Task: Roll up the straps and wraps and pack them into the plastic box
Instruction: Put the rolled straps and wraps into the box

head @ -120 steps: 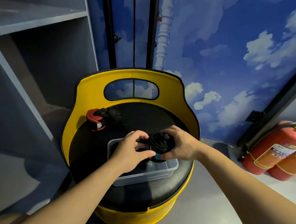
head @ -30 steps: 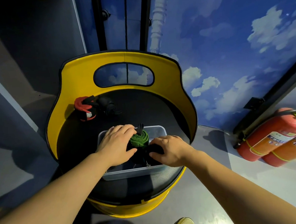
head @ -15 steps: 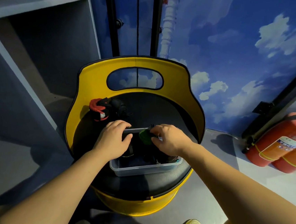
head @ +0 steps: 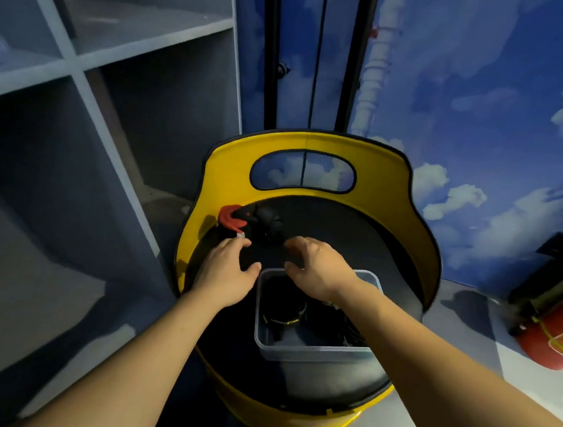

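**A:** Status?

**B:** Largest first. I see the round yellow drum-style seat with the black padded top (head: 341,242), set against the cloud-painted blue wall (head: 489,97), with grey open shelving (head: 90,94) to its left. The clear rectangular plastic box (head: 307,350) sits on the near half of the black pad. Inside it I make out dark rolled straps, one black coil with a yellow edge (head: 285,316); the rest is too dark to sort.

**A:** What's left outside the box?

**B:** One pile: the red-and-black bundle of wraps (head: 250,220) at the far left of the pad, against the yellow backrest, well apart from the box.

**A:** Hands?

**B:** My left hand (head: 225,273) is past the box's far left corner, fingers loosely extended, tips just short of the bundle, holding nothing. My right hand (head: 316,266) hovers over the box's far rim, fingers curled downward, nothing in it that I can see.

**A:** So which step?

**B:** My read: packing is partly done, and this is the reach for the next piece.

**A:** Next move?

**B:** Close the left hand on the bundle, pull it toward me, separate red from black. Then roll each tight with both hands. The box looks crowded, so I expect the rolls must go in upright.
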Available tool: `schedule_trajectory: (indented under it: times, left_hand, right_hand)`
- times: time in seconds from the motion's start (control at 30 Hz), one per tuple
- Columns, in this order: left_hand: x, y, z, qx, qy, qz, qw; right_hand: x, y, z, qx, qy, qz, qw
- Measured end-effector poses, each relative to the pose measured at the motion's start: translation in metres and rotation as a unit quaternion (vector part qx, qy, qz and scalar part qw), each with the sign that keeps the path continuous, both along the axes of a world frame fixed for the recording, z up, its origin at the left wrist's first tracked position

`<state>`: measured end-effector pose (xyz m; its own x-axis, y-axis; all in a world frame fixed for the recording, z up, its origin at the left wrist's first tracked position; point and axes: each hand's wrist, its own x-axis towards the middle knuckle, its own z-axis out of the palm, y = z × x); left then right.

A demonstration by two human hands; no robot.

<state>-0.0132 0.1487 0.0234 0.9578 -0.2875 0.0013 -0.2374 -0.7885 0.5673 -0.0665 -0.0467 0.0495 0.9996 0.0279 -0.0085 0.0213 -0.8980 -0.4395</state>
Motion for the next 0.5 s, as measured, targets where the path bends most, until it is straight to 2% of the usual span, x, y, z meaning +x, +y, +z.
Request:
schedule_trajectory:
  times: [0.27,0.5]
  left_hand:
    - [0.044,0.009,-0.01,-0.083,0.052,0.086,0.991]
    - [0.081,0.009,-0.025,-0.116,0.12,0.158,0.973]
  right_hand:
    - [0.052,0.018,-0.013,0.042,0.025,0.01,0.999]
    - [0.095,0.03,-0.032,0.082,0.068,0.012,0.994]
